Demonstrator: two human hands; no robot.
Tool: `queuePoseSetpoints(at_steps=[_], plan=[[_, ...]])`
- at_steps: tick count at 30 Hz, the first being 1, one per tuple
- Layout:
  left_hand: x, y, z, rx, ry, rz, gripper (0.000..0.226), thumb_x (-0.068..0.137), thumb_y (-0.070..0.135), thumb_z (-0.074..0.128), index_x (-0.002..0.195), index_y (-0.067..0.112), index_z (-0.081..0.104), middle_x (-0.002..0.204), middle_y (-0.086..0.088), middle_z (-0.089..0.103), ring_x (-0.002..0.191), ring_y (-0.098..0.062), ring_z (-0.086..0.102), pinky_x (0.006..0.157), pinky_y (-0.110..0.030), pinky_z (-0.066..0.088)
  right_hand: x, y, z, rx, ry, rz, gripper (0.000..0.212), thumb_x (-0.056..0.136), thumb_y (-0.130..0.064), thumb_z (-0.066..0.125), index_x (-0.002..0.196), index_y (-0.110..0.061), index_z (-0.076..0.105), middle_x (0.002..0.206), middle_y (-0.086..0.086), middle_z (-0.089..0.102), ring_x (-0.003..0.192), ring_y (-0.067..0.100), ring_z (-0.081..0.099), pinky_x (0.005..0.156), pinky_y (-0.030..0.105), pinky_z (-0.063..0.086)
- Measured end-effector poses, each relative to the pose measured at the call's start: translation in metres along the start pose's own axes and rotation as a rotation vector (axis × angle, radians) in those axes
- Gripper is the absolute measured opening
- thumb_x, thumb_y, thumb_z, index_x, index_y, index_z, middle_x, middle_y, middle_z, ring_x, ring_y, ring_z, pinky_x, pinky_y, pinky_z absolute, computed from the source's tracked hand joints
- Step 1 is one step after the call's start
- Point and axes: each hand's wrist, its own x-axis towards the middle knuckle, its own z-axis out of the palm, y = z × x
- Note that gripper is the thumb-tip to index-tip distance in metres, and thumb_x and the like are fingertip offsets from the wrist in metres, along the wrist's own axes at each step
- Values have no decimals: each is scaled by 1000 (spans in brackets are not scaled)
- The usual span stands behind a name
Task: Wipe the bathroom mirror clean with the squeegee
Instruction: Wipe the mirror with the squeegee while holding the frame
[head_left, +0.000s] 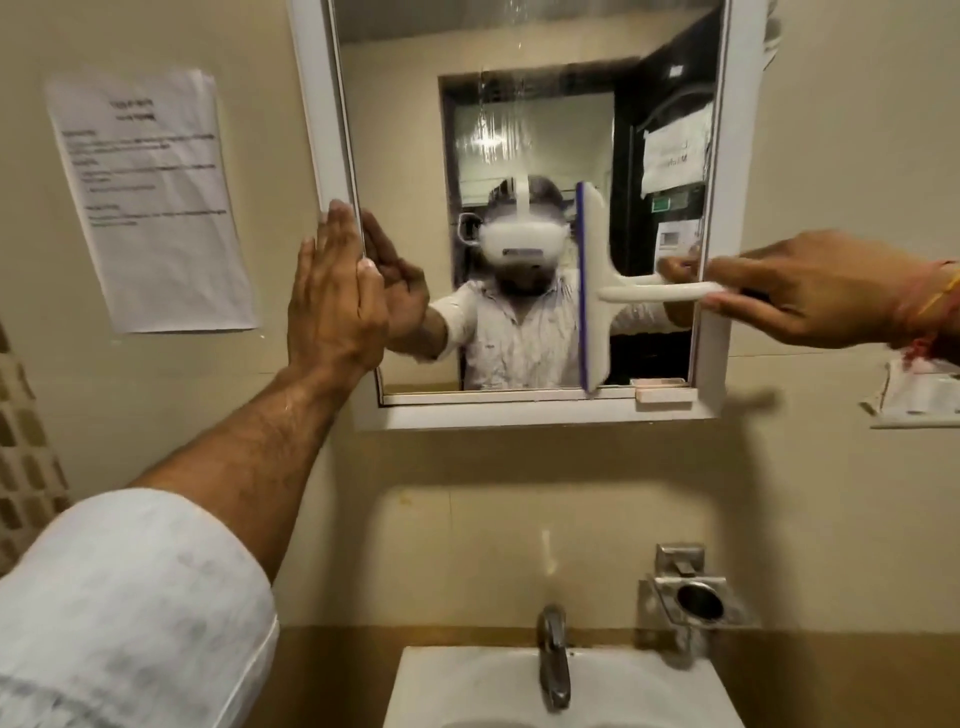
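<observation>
White plastic squeegee (592, 288) w/ a blue rubber blade sits centre-right of frame, blade vertical against the glass of the white-framed bathroom mirror (719, 208), handle running out to the right. Right hand (810, 291) has its grip closed on the handle end, fingers wrapped, wrist about level, arm coming in from the right edge. Left hand (335, 291) is released: flat, fingers together and up, palm pressed on the mirror's left frame edge, forearm reaching up from lower left.

Risks, as I judge them: streaks show in the upper glass, so if the blade tilts or pressure drops mid-stroke it'll likely leave lines. Holding only the handle tip gives weak control; blade may skip. Left palm touching glass could leave smudges. Runoff may drip toward the white ceramic sink (415, 686) below.
</observation>
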Motion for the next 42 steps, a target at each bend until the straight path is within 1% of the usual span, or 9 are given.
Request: queuePoseSetpoints(at_steps=[3, 12, 18, 22, 24, 31, 36, 39, 42], plan=[[1, -2, 1, -5, 4, 4, 62, 93, 26, 20, 151, 7, 13, 160, -11, 14, 148, -16, 10, 120, -31, 2, -29, 24, -6, -28, -50, 99, 51, 94, -64, 16, 87, -27, 51, 56, -4, 52, 40, 17, 48, 42, 37, 49], [1, -4, 4, -18, 5, -6, 62, 93, 27, 19, 152, 8, 12, 161, -10, 14, 148, -14, 10, 120, -31, 3, -68, 44, -11, 90, 0, 318, 46, 91, -64, 29, 85, -27, 56, 58, -11, 50, 42, 20, 48, 46, 38, 47], [1, -6, 4, -7, 1, 10, 60, 95, 26, 20, 152, 9, 13, 161, -8, 13, 148, -13, 10, 120, -33, 5, -6, -7, -32, 143, 50, 84, 53, 95, -58, 29, 92, -16, 63, 58, -1, 55, 41, 20, 48, 43, 28, 42], [1, -6, 1, -5, -11, 24, 61, 94, 26, 19, 152, 9, 14, 161, -8, 13, 148, -14, 10, 120, -32, 5, 62, -42, -18, 141, 43, -42, 66, 94, -65, 20, 119, -20, 61, 73, -3, 60, 51, 6, 50, 53, 22, 47], [1, -8, 0, -3, -22, 37, 62, 93, 28, 18, 152, 9, 15, 160, -9, 14, 148, -15, 10, 120, -33, 6, 94, -56, -13, 126, 33, -37, 71, 91, -70, 13, 116, -22, 59, 73, -3, 59, 55, 8, 53, 56, 24, 49], [-3, -12, 3, -56, -32, 27, 61, 95, 30, 17, 153, 13, 11, 161, -3, 10, 146, -6, 4, 120, -31, 3, 150, -88, -18, 114, 117, -14, 45, 97, -58, 27, 96, -21, 52, 59, -4, 46, 49, 13, 43, 56, 28, 41], [-3, -10, -4, -41, -46, 63, 75, 86, 45, 10, 152, 7, 14, 159, -4, 10, 147, -14, 9, 120, -35, 6, 101, -50, -15, 160, 69, 16, 51, 96, -63, 21, 102, -25, 55, 60, -7, 49, 49, 10, 49, 52, 20, 38], [-3, -9, -3, -38, -32, 79, 78, 85, 46, 10, 151, 5, 16, 158, -5, 12, 146, -14, 10, 120, -35, 7, 48, -5, -21, 163, 72, 110, 42, 94, -66, 20, 95, -37, 50, 56, -5, 54, 47, 11, 52, 48, 24, 40], [-4, -8, 0, -62, -27, 70, 77, 86, 47, 10, 151, 5, 15, 159, -8, 12, 147, -15, 8, 120, -33, 6, -15, 36, -31, 95, 138, 278, 46, 94, -66, 21, 77, -30, 45, 47, -4, 49, 40, 17, 49, 42, 33, 42]])
